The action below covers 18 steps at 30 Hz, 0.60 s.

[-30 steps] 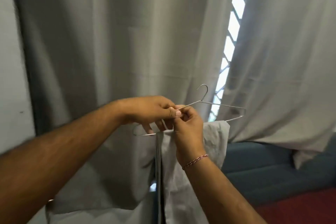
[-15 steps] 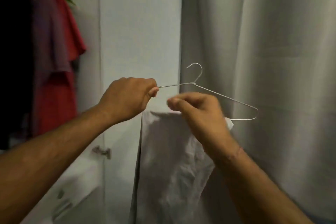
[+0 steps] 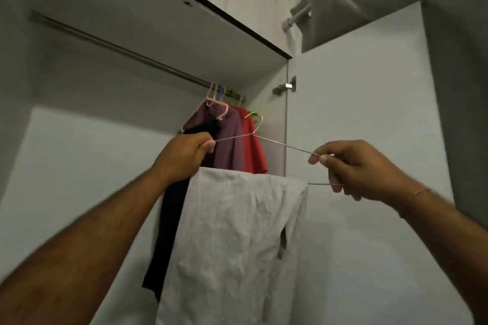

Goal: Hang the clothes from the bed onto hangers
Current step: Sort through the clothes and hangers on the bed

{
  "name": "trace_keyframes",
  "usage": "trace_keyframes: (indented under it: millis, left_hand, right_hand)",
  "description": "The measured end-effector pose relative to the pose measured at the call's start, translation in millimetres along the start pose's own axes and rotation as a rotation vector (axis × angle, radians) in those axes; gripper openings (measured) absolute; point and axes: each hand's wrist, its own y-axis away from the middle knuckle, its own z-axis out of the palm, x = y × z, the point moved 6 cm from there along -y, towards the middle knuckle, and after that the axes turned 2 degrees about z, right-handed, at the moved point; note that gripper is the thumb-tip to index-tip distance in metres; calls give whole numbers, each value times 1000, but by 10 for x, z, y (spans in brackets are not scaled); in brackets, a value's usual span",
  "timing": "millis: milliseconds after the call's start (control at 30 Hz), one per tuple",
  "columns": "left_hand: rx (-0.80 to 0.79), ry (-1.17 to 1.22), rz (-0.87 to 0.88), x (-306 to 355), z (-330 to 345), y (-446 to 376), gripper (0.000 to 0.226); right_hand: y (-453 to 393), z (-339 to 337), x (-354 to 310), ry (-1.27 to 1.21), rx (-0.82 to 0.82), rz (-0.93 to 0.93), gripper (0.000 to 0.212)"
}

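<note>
A thin wire hanger [image 3: 277, 143] is held up in front of the open wardrobe, its hook pointing up. A pale grey garment [image 3: 237, 232] is folded over its bottom bar and hangs straight down. My left hand [image 3: 184, 158] grips the hanger's left end. My right hand [image 3: 351, 166] pinches the right shoulder wire, with lower fingers around the bottom bar's right end. The wardrobe rail [image 3: 126, 53] runs diagonally above, well higher than the hook.
A purple garment [image 3: 227, 140], a red one [image 3: 253, 145] and a black one [image 3: 169, 232] hang at the rail's right end. The open wardrobe door [image 3: 356, 113] stands to the right. A grey curtain [image 3: 369, 2] on a rod hangs at top right.
The view swung from the curtain to the wardrobe and tilted up. Both hands raised the hanger; my right hand slid out to its right end. The garment stays draped on the bar.
</note>
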Motion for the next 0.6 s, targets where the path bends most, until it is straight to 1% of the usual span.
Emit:
trace_keyframes:
  millis: [67, 167, 200, 267, 333, 433, 533, 600]
  left_hand:
    - [-8, -73, -72, -200, 28, -83, 32]
    - [57, -305, -185, -470, -3, -203, 13]
    - [83, -338, -216, -531, -26, -238, 21]
    - [96, -330, -268, -661, -63, -332, 40]
    - [59, -262, -310, -827, -52, -429, 48]
    - [-34, -230, -301, -1084, 56, -566, 50]
    - [-116, -153, -268, -1344, 282, -684, 44]
    - [-130, -68, -269, -1584, 460, -770, 47]
  right_hand:
    - [-290, 196, 35, 53, 110, -45, 21]
    - [-680, 487, -78, 146, 245, -127, 20]
    - [-822, 585, -113, 169, 266, -142, 19]
    - [-1156, 767, -206, 207, 304, -157, 17]
    - [-1464, 908, -382, 246, 346, -188, 17]
    - [-1933, 1061, -692, 305, 410, -213, 18]
    - [-2397, 1226, -904, 346, 449, -153, 15]
    - [-2732, 1340, -1007, 389, 491, -102, 15]
